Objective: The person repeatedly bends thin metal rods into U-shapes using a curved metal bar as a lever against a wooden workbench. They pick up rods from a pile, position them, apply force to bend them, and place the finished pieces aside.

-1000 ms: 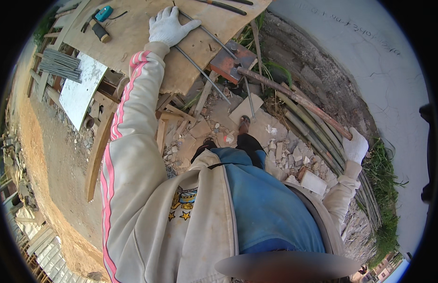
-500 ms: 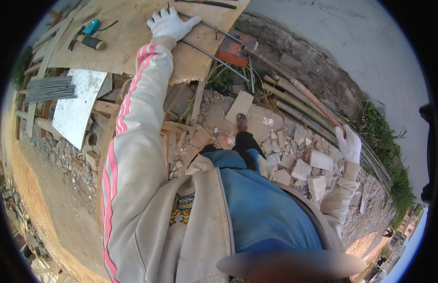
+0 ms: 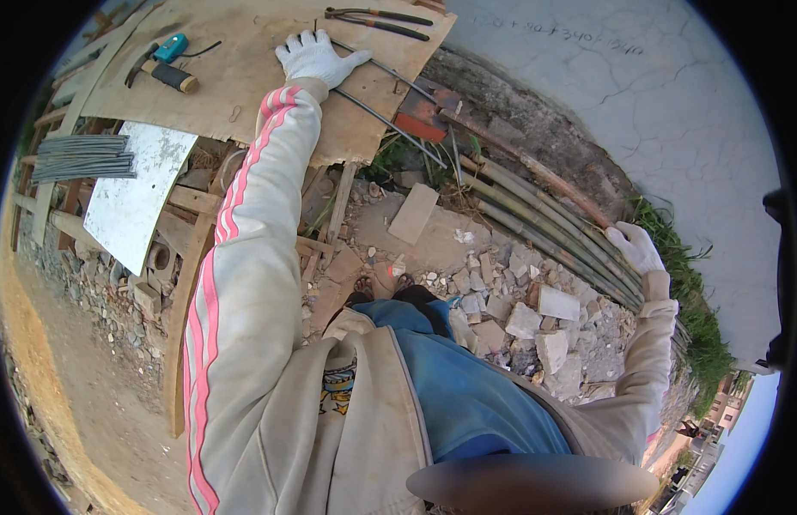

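Note:
My left hand (image 3: 317,60), in a white glove, lies with fingers spread on a worn plywood board (image 3: 218,30), across thin steel rods (image 3: 390,126) that extend beyond its front edge. My right hand (image 3: 632,246), also gloved, is closed on the outer end of a long rusty pipe (image 3: 549,167). The pipe's other end reaches a red metal block (image 3: 420,127) at the board's right edge, partly hidden by the rods. On the board lie a hammer (image 3: 171,77), a teal tape measure (image 3: 170,48) and long-handled cutters (image 3: 377,21).
A rod bundle (image 3: 82,156) rests on a white panel (image 3: 136,197) at left. Bamboo poles (image 3: 540,232) lie beside a cracked grey wall (image 3: 665,129) with weeds at its foot. Broken concrete and rubble (image 3: 523,322) surround my feet (image 3: 364,287); a timber (image 3: 184,360) runs along the left.
My right hand and the pipe's held end have shifted slightly up in the view. My feet now stand side by side. The surroundings have shifted in view; my left hand stays spread on the board.

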Demonstrator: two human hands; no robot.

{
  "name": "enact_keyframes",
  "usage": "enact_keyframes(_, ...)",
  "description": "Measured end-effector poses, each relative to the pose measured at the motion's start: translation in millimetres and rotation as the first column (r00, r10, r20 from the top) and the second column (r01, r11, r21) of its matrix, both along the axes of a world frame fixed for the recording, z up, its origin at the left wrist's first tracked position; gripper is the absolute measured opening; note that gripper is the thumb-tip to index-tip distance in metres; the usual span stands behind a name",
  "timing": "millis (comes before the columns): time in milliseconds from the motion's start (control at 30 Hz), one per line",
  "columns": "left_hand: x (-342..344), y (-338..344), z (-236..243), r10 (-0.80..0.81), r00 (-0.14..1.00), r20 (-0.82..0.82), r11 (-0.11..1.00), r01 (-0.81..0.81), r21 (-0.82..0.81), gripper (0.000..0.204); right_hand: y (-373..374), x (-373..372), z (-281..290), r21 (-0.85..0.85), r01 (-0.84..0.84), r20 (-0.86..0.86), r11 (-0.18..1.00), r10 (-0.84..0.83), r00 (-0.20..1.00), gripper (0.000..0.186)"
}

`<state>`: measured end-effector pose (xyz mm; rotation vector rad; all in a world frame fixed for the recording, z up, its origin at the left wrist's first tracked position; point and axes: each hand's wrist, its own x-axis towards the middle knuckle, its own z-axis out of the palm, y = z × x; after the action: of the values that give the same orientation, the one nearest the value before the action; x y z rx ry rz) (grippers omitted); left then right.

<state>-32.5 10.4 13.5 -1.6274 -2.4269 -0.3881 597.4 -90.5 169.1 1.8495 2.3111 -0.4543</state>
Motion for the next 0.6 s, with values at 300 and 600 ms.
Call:
enact_keyframes(300, -1.1, 2.2, -2.0, -0.007, 1.0, -0.027, 1.0, 0.007, -0.008, 0.109, 3.7, -17.6, 53.9, -0.189, 0.046, 0.008, 0.981, -0.045, 0.999, 0.046)
enact_keyframes(600, -5.3, 5.6, -8.3, -0.008, 0.999, -0.045, 1.0, 0.008, 0.002, 0.111, -26.5, -17.8, 21.9, -0.025, 0.02, 0.011, 0.999, -0.02, 1.0, 0.053)
